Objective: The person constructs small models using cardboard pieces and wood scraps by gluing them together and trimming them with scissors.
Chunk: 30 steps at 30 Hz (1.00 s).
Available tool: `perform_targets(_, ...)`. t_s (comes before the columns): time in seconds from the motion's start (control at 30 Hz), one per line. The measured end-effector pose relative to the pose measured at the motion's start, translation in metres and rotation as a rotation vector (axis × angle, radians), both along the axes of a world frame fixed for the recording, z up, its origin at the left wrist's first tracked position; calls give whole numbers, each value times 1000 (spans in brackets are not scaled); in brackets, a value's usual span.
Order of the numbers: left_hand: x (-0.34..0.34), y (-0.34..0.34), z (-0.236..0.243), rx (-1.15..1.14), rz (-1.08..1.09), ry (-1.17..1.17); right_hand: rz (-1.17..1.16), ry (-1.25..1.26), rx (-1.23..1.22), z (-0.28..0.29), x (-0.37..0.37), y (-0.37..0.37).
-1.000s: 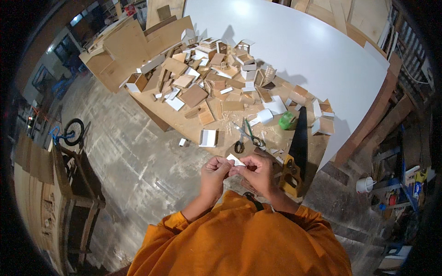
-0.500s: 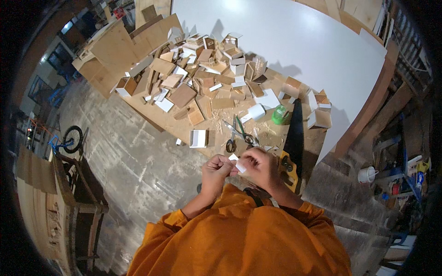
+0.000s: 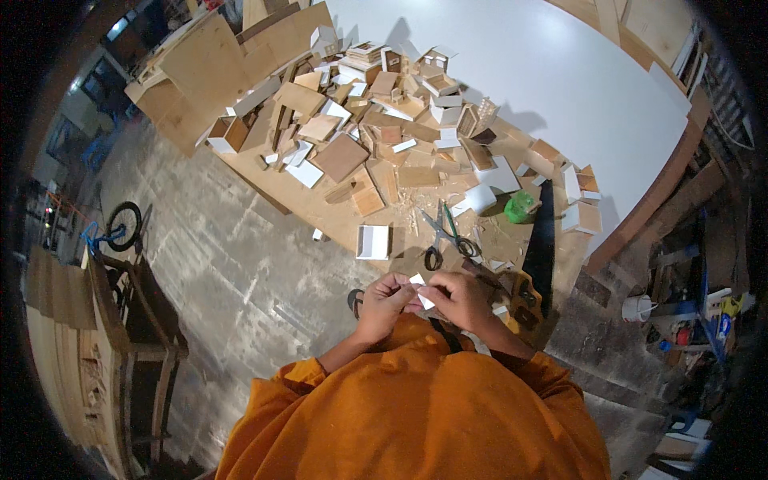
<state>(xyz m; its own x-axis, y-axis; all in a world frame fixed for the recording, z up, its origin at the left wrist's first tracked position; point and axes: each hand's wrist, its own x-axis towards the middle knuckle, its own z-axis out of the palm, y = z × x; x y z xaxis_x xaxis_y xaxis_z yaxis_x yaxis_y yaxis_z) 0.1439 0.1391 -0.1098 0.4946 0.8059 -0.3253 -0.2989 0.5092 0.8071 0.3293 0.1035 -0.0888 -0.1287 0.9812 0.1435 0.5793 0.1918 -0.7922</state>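
The left hand (image 3: 384,306), at the lower centre of the frame, is curled with thumb and fingers pinching a small, flat white piece (image 3: 426,302) of a material I cannot make out; the right hand (image 3: 462,301), just beside it, pinches the same piece from the other side, presumably because so slight a thing is steadier between two grips. Largest around them is a broad, smooth white panel (image 3: 560,72) across the upper right. Next comes a tan wooden worktop (image 3: 332,216) slanting through the centre, bearing a jumbled heap of brown, tan and white wooden offcuts (image 3: 342,155), perhaps massed toward the far side to leave the near side for tools. A black-bladed handsaw with a yellow handle (image 3: 539,252) lies right of centre, handle toward the person, likely for easy reach. Black-handled metal scissors (image 3: 438,232) lie at centre, loops likewise nearer the hands. A white-lined, square open box (image 3: 374,242) sits left of them at the worktop's edge, and a rounded green container (image 3: 520,208) stands near the saw.
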Motion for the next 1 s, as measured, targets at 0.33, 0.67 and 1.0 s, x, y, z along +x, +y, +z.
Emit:
perform_targets(0.33, -32, 15, -9, -67, 203, -19, -158, 229, -54, -10, 3, 27)
perform_targets(0.67, -11, 4, -12, 48, 192, 31, 25, 334, -245, 6, -9, 19)
perform_targets(1.0, 15, -3, -8, -25, 143, 16, -803, -359, 298, -6, 156, 38)
